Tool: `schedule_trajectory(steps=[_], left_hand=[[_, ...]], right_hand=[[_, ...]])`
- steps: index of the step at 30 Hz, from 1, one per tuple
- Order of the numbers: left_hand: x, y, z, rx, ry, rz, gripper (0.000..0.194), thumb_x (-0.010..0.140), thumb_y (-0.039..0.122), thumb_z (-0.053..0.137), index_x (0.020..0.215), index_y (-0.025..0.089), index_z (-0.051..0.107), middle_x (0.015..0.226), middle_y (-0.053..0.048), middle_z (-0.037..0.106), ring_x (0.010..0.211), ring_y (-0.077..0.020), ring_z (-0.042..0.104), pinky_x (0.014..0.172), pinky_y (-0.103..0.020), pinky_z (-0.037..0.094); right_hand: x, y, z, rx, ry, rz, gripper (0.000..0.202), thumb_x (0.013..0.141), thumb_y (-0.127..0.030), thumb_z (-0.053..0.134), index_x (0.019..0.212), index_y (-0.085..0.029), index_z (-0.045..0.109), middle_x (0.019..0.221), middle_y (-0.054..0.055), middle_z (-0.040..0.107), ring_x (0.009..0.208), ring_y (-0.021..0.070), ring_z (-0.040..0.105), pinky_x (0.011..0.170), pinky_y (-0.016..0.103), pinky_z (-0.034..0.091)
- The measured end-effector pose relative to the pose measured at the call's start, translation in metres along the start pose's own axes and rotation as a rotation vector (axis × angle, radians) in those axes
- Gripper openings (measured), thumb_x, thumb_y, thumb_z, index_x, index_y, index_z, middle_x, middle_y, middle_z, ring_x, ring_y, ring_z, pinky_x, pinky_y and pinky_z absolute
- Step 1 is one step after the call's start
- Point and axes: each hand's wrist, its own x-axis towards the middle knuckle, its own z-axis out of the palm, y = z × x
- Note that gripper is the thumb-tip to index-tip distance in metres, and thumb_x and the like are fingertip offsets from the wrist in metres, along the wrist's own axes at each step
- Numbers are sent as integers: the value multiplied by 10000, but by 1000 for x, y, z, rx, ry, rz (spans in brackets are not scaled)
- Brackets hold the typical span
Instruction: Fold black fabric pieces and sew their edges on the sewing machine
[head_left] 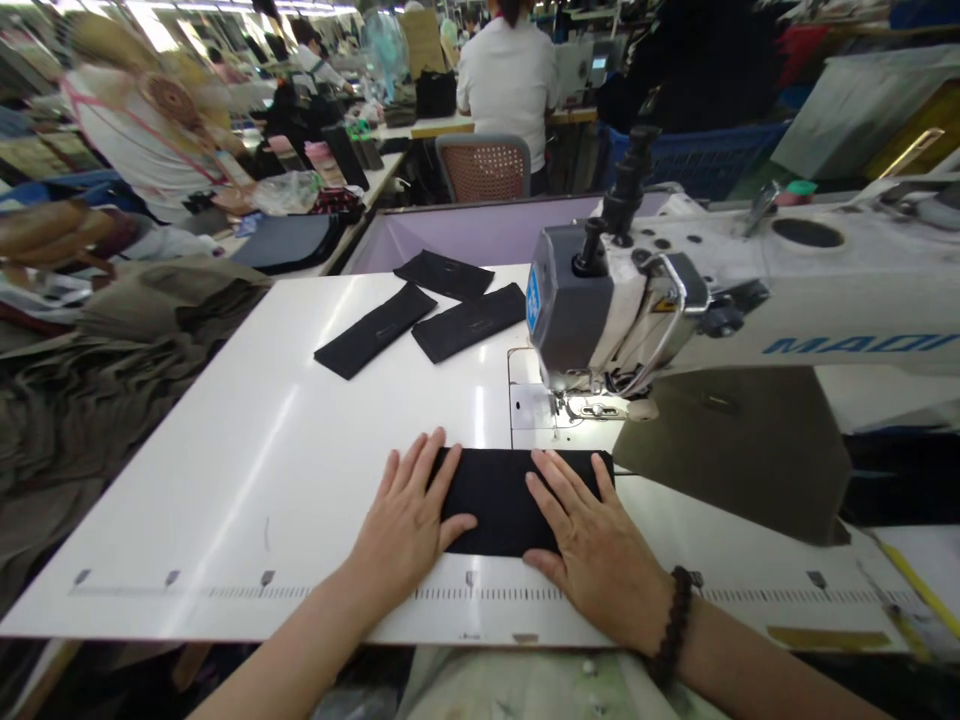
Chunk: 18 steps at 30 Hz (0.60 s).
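Note:
A rectangular black fabric piece [495,500] lies flat on the white sewing table [225,440], close to its front edge. My left hand [412,510] rests on the left end of the fabric, fingers spread. On the right end lies my right hand [589,535], also flat with its fingers apart; a dark beaded bracelet circles that wrist. Just beyond the fabric is the needle area [562,400] of the sewing machine [585,300]. No fabric is visible under the presser foot.
Several black fabric pieces [469,325] lie at the table's back. A larger olive-brown panel [742,450] sits under the machine arm. Stacked brown cloth [60,430] borders the table at left. People work behind, one in a white shirt [506,80] near a chair [484,165].

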Motion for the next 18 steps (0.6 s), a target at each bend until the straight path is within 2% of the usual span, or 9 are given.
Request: schedule_trajectory(steps=[3,5,7,8,10,13,16,18], left_hand=[[-13,-9,-7,59,96,-53,569,852,473,367,1279,98,343,1354,-198,268,1202,-359,300,922,-550,310],[-17,-3,-14,8,106,102,401,893,305,342,1257,142,385,1326,-160,341,1142,-296,397,906,-469,368],[-13,8,-20,-71,57,303,353,895,167,291,1218,167,435,1248,-105,458,1066,-223,473,880,-374,415],[-7,13,-21,-99,29,355,350,894,151,282,1198,158,455,1203,-90,504,1048,-206,489,878,-353,422],[10,19,-21,-109,-7,285,333,902,223,317,1177,112,469,1167,-100,534,1072,-218,481,910,-374,403],[47,21,-18,-85,-47,148,464,866,421,390,1174,84,468,1216,-131,491,1142,-272,425,953,-448,347],[81,21,-14,-46,-63,139,527,813,463,473,1155,62,480,1241,-156,456,1173,-311,377,966,-478,313],[96,25,-12,-59,-51,188,499,790,423,534,1130,60,494,1203,-160,479,1120,-287,433,939,-423,361]], right_hand=[[0,-2,1,-7,18,-1,530,841,-446,387,1249,-107,400,1381,137,270,1265,256,197,986,557,136],[0,-3,-1,-9,32,-1,554,829,-474,400,1241,-103,410,1369,142,294,1254,265,222,980,551,157],[0,-3,-7,-3,41,3,582,810,-506,418,1230,-103,426,1345,147,339,1230,275,268,965,537,201],[0,-1,-11,2,40,8,585,803,-512,430,1223,-105,436,1327,147,368,1209,277,302,949,524,237],[2,7,-20,13,29,-2,548,793,-491,467,1193,-116,469,1269,140,443,1132,269,395,885,474,327],[10,26,-31,11,-3,-125,412,777,-395,540,1100,-139,541,1145,104,549,965,228,502,775,390,399],[21,46,-34,-5,-28,-292,273,777,-300,555,1003,-153,587,1057,77,590,866,196,525,747,354,402],[26,57,-32,-6,-15,-357,223,790,-271,535,965,-151,601,998,75,602,826,187,526,733,343,400]])
